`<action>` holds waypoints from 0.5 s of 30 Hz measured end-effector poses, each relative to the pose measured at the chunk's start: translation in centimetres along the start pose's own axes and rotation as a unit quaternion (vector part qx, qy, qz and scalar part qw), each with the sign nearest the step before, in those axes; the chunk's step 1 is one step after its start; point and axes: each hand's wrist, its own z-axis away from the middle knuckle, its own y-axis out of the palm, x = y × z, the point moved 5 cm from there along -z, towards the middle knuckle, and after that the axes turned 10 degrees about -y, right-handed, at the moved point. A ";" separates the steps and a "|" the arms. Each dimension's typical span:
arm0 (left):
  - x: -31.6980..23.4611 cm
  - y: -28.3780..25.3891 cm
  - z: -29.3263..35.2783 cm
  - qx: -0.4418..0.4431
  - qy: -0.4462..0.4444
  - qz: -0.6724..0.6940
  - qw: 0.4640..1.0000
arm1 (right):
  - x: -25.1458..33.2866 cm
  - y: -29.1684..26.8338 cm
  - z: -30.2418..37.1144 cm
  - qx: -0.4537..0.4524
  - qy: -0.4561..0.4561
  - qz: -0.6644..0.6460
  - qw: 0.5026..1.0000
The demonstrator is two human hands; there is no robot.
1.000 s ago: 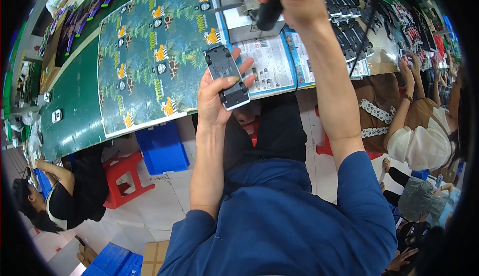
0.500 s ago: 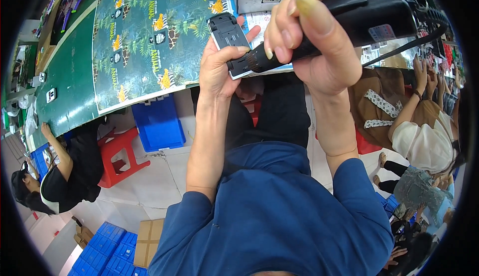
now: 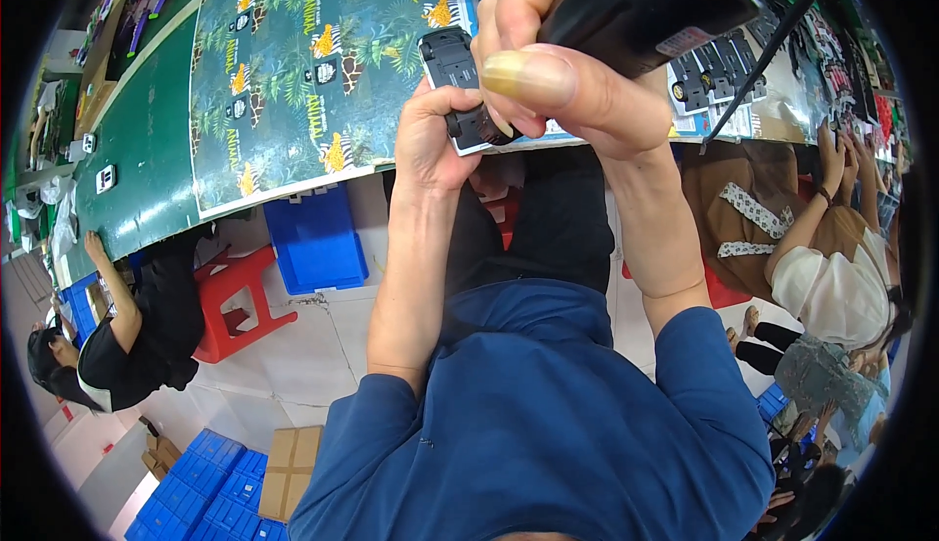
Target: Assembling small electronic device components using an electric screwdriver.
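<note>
My left hand (image 3: pixel 430 140) is closed on a toy car (image 3: pixel 451 62), thumb across its dark underside, near the table's front edge. A white rim shows along the car's lower edge. In my right hand (image 3: pixel 597 115) is a thick black electric screwdriver (image 3: pixel 665 3), tilted down to the left. Its tip end is over the lower part of the car; my fingers hide the bit, so I cannot tell whether it touches a screw. A black cord (image 3: pixel 782 37) runs from the tool's back end.
A green table (image 3: pixel 147 184) with an animal-print sheet (image 3: pixel 284 101) lies ahead. Several toy car undersides (image 3: pixel 719 71) rest to the right. Below stand a blue bin (image 3: pixel 315 238) and a red stool (image 3: pixel 240 306). Other people sit left and right.
My right hand and the screwdriver have shifted left and up, covering more of the toy car. The row of toy car undersides at right has come into sight. My left hand holds nearly still.
</note>
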 end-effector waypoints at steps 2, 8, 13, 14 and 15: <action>-0.1 -0.1 0.0 -0.019 0.017 -0.016 1.000 | -0.5 0.2 0.3 -0.004 0.012 -0.018 1.000; -0.4 0.1 0.0 -0.118 0.025 -0.035 0.992 | 1.3 0.8 -0.4 -0.273 0.436 -0.137 0.847; -0.6 0.6 0.0 -0.079 0.043 -0.085 0.992 | 0.6 1.1 1.7 -0.196 0.396 -0.114 0.890; -0.5 0.1 0.1 -0.085 0.043 -0.078 0.992 | 0.7 1.2 1.9 -0.218 0.379 -0.132 0.889; -0.2 -1.5 0.6 -0.168 0.014 -0.065 0.983 | 1.3 0.7 1.9 -0.249 0.314 -0.122 0.908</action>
